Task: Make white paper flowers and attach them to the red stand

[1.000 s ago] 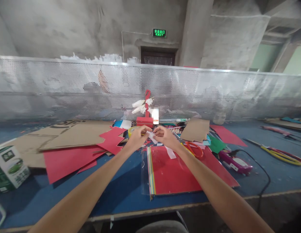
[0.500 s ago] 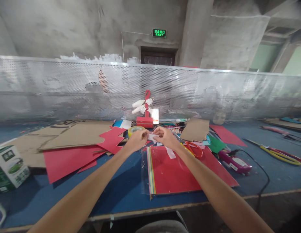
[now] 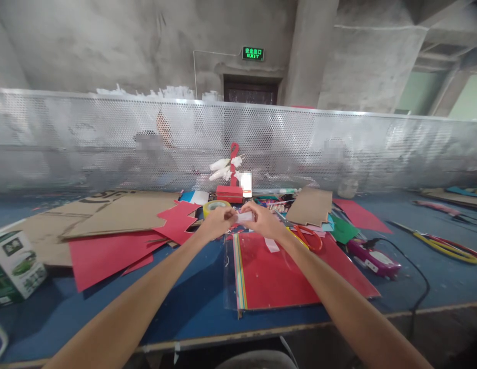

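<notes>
A small piece of white paper (image 3: 245,217) is stretched between my two hands above the pile of craft supplies. My left hand (image 3: 219,221) pinches its left end, and my right hand (image 3: 262,219) grips the right end with thumb and fingers. Below my right wrist, another white paper scrap (image 3: 272,245) lies on a clear-wrapped stack of red paper (image 3: 280,277) with coloured sheets along its left edge. Just behind my left hand is a roll of yellow tape (image 3: 215,206). Beyond my hands stands a red paper box (image 3: 230,193) bearing a red stem with white flowers (image 3: 223,169).
Cardboard sheets (image 3: 119,215) and red paper (image 3: 107,259) cover the left side, near a green-and-white carton (image 3: 17,266). Rightward lie red-and-yellow scissors (image 3: 310,237), a purple corded device (image 3: 373,258) and long-bladed shears (image 3: 434,241). A perforated metal screen (image 3: 177,138) closes off the back.
The white paper between my fingers now looks flatter and more evenly shaped. My hands have barely moved; the right fingers have shifted slightly.
</notes>
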Tool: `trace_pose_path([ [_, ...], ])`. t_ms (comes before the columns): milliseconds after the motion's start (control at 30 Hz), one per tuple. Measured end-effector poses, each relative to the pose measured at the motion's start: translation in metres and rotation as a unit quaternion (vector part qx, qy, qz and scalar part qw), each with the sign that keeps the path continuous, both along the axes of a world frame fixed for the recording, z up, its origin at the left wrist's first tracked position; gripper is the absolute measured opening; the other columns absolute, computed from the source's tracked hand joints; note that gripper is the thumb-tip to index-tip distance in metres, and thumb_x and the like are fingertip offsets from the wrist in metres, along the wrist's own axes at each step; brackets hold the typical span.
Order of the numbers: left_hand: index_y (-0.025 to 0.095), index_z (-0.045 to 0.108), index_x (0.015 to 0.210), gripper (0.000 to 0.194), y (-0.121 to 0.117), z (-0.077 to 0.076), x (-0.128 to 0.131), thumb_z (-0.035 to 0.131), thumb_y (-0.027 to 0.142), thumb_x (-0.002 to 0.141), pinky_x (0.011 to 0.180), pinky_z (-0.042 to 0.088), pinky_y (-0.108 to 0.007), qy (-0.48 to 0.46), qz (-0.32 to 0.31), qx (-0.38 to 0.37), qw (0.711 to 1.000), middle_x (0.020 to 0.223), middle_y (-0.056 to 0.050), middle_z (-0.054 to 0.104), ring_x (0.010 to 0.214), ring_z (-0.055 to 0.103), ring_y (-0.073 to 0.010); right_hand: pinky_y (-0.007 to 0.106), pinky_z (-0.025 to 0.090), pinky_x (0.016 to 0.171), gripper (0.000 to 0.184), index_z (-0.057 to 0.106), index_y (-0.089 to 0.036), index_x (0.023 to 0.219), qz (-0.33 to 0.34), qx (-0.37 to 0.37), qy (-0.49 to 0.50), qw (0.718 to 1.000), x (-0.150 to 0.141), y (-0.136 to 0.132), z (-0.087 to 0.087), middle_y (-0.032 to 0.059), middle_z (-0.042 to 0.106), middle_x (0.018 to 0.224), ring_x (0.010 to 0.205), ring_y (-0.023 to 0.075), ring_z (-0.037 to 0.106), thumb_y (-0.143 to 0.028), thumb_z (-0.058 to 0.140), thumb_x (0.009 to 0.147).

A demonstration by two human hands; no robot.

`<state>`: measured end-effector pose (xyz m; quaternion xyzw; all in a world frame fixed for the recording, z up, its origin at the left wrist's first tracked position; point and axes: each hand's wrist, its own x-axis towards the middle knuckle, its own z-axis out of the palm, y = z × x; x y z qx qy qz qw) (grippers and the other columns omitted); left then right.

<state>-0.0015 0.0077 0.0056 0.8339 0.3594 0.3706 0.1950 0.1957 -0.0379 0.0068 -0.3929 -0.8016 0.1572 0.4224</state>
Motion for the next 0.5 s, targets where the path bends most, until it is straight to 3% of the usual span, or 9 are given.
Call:
trace_pose_path([
  [100, 0.015, 0.062, 0.073, 0.024, 0.0031, -0.0011, 0.0012, 0.057, 0.037, 0.081, 0.055, 0.036, -0.023, 0.0, -0.04, -0.028, 0.999, 0.064, 0.001, 0.057, 0.058, 0.051, -0.0125, 0.028, 0.041, 0.081, 0.029, 0.06, -0.022, 0.102, 0.023, 0.043, -0.056, 0.997, -0.0032, -0.0054, 0.0033, 0.0034, 0.066, 0.105, 0.092, 0.019, 0.059, -0.022, 0.066, 0.074],
  [167, 0.015, 0.062, 0.072, 0.027, 0.0041, -0.0013, 0.0021, 0.059, 0.041, 0.08, 0.052, 0.034, -0.023, -0.014, -0.054, -0.055, 0.997, 0.061, 0.002, 0.054, 0.055, 0.048, -0.0114, 0.028, 0.04, 0.082, 0.025, 0.061, -0.021, 0.099, 0.012, 0.054, -0.066, 0.996, -0.0036, -0.0056, 0.0039, 0.0037, 0.066, 0.103, 0.093, 0.0194, 0.059, -0.02, 0.066, 0.075],
  [333, 0.014, 0.067, 0.078, 0.03, 0.0036, -0.001, 0.0017, 0.061, 0.044, 0.079, 0.053, 0.039, -0.023, -0.022, -0.058, -0.091, 0.994, 0.063, 0.0, 0.058, 0.057, 0.051, -0.0126, 0.024, 0.038, 0.065, 0.007, 0.066, -0.021, 0.085, -0.041, 0.03, -0.058, 0.997, 0.0004, -0.0006, 0.0033, 0.0004, 0.068, 0.079, 0.067, 0.0151, 0.057, -0.026, 0.065, 0.081],
  [500, 0.015, 0.068, 0.078, 0.031, 0.0053, -0.0016, 0.0, 0.059, 0.045, 0.08, 0.056, 0.041, -0.024, -0.014, -0.054, -0.081, 0.995, 0.066, -0.001, 0.059, 0.06, 0.054, -0.0135, 0.023, 0.039, 0.062, 0.018, 0.069, -0.021, 0.084, -0.04, 0.012, -0.035, 0.998, 0.0007, -0.0014, 0.0047, 0.001, 0.07, 0.076, 0.061, 0.014, 0.057, -0.037, 0.063, 0.085],
])
